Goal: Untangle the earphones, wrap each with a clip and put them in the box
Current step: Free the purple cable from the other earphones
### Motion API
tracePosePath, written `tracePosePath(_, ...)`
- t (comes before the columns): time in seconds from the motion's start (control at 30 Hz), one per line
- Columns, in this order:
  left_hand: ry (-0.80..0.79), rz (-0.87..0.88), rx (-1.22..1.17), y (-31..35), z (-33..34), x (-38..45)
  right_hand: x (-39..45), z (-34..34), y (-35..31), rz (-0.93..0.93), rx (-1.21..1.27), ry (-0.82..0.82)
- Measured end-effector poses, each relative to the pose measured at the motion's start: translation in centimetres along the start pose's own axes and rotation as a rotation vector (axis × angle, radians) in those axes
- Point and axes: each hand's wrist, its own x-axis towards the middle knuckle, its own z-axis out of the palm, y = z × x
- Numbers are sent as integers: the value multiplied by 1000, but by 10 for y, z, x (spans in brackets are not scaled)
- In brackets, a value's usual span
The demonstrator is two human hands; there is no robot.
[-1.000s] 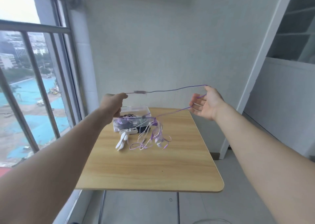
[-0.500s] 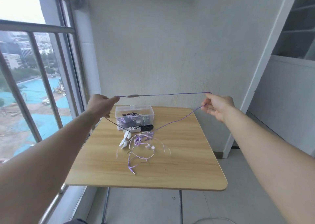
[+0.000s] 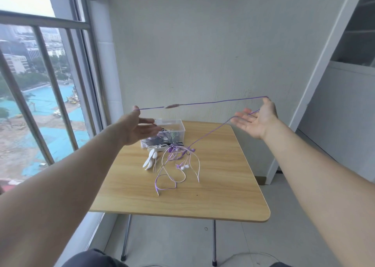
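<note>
purple earphone cord stretched between two raised hands above a wooden desk

a person holds both arms out over a small wooden desk [image 3: 213, 201] set by a window [image 3: 40, 104] and a pale wall. a purple earphone cord [image 3: 213, 102] runs nearly level through the air between the hands, with a small inline remote [image 3: 172, 106] partway along, nearer the left side. the left hand [image 3: 136, 128] is turned palm inward, its fingers [image 3: 149, 122] extended and relaxed rather than curled; the cord's left end sits at the raised thumb tip, though how it is held there cannot be made out. the right hand [image 3: 257, 120] is palm up with its fingers [image 3: 240, 115] spread and straight, the cord looped over the top of the hand by the thumb and passing back across the palm. from there the cord slopes down to a tangle of purple and white earphones [image 3: 176, 165] lying on the desk, its loops trailing toward the near edge. white clips [image 3: 151, 159] lie just left of the tangle. behind them, at the far side of the desk, stands a clear plastic box [image 3: 176, 131] with dark and pale items inside, partly hidden by the left hand.
</note>
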Motion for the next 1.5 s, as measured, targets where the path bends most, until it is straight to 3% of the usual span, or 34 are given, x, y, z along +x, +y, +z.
tracePosePath(0.17,175,259,-276,16,4,9,3,7,-13,-194,243,47)
tracePosePath(0.3,241,357,-206,21,2,9,5,8,-23,-290,277,88)
tracePosePath(0.6,429,221,246,6,-1,19,28,-12,-12,-442,-293,305)
tracePosePath(0.8,449,163,165,0,-14,34,37,-34,-8,-353,-604,414)
tracePosePath(0.9,448,138,143,-2,-15,39,38,-41,-6,-307,-644,382)
tracePosePath(1.0,442,159,161,-5,-9,42,33,-35,-4,-258,-617,244)
tracePosePath(1.1,348,137,217,-11,1,44,22,-20,-4,-219,-571,43)
tracePosePath(1.27,35,59,392,-34,37,36,-3,19,-11,-244,-600,-160)
tracePosePath(1.43,-306,170,517,-73,84,27,-24,53,-13,-315,-689,-304)
tracePosePath(1.5,-341,198,536,-87,100,25,-30,65,-12,-334,-681,-352)
